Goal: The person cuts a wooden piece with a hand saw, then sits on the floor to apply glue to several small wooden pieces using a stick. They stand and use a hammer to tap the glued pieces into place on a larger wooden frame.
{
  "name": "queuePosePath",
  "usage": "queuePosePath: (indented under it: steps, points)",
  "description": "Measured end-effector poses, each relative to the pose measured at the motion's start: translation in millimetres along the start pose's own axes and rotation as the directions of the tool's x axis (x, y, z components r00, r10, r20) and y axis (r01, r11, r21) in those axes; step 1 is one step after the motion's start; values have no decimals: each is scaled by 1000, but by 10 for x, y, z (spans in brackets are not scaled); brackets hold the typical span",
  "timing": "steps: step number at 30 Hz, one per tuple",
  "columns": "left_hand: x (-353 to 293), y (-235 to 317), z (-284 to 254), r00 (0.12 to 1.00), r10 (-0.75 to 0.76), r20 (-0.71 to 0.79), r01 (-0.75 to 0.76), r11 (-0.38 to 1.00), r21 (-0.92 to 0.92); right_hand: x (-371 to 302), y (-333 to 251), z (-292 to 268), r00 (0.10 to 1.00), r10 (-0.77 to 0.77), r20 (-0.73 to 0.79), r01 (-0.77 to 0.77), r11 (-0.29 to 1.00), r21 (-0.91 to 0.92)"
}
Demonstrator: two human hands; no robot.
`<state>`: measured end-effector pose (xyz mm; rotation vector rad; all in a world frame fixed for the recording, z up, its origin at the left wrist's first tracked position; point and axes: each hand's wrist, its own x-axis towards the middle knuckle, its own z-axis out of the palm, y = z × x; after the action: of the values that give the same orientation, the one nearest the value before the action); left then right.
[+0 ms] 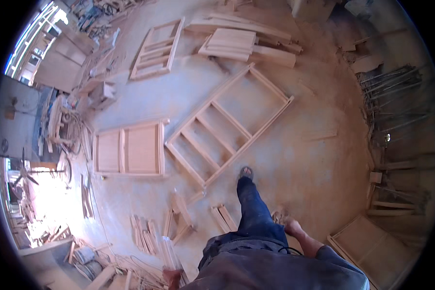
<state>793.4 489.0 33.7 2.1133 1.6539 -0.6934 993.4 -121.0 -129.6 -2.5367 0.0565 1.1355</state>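
Note:
At the lower edge, my left hand [172, 277] is closed around a few long pale wooden strips [167, 251] that point away from me. My right hand [292, 226] hangs low at my right side, beside my dark trousers. Its fingers are small and blurred against a brownish shape, so their pose is unclear. Ahead of my sandalled foot [247, 172] lies a large ladder-like wooden frame [217, 137] with several crossbars. Left of it lies a panelled wooden frame [123, 151] with a middle bar.
Farther off are another wooden frame [157, 47] and a stack of boards [241, 41]. Loose wood pieces [178, 217] and slats [142, 234] lie near my left side. Metal rods [391, 87] line the right wall, with a panel [372, 246] at lower right. A standing fan [24, 171] is at left.

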Motion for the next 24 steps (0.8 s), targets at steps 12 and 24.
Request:
queuePosePath:
  steps: [12, 24]
  points:
    - [582, 2478, -597, 1000, 25, -15, -22, 987, 159, 1854, -1623, -3864, 924, 42, -380, 145, 881, 450]
    - [2907, 5670, -1176, 998, -33, 47, 37, 995, -91, 3714, -2210, -4353, 985, -98, -140, 87, 993, -83]
